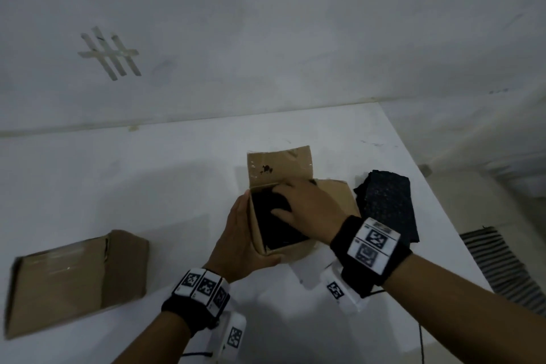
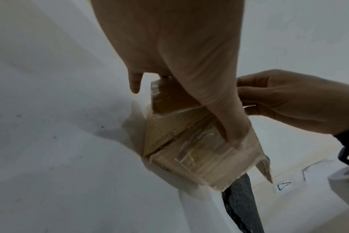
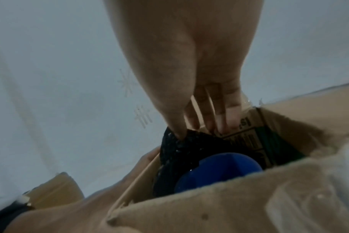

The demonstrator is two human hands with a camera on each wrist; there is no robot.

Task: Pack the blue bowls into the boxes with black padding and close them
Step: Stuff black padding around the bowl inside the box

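An open cardboard box [image 1: 280, 168] stands mid-table with its far flap up. Black padding [image 1: 277, 227] lines it. In the right wrist view a blue bowl [image 3: 219, 168] sits inside the box [image 3: 209, 205], partly under the padding [image 3: 189, 146]. My right hand [image 1: 307, 207] reaches into the box, and its thumb and fingers pinch the padding's upper edge. My left hand [image 1: 242, 233] grips the box's left side, with the thumb [image 2: 235, 134] pressed on the taped wall [image 2: 189, 154]. The head view hides the bowl.
A second cardboard box [image 1: 76, 278] lies at the left of the white table [image 1: 147, 180]. A loose heap of black padding [image 1: 387, 207] lies right of the open box, near the table's right edge. Beyond that edge is a striped mat [image 1: 496, 263].
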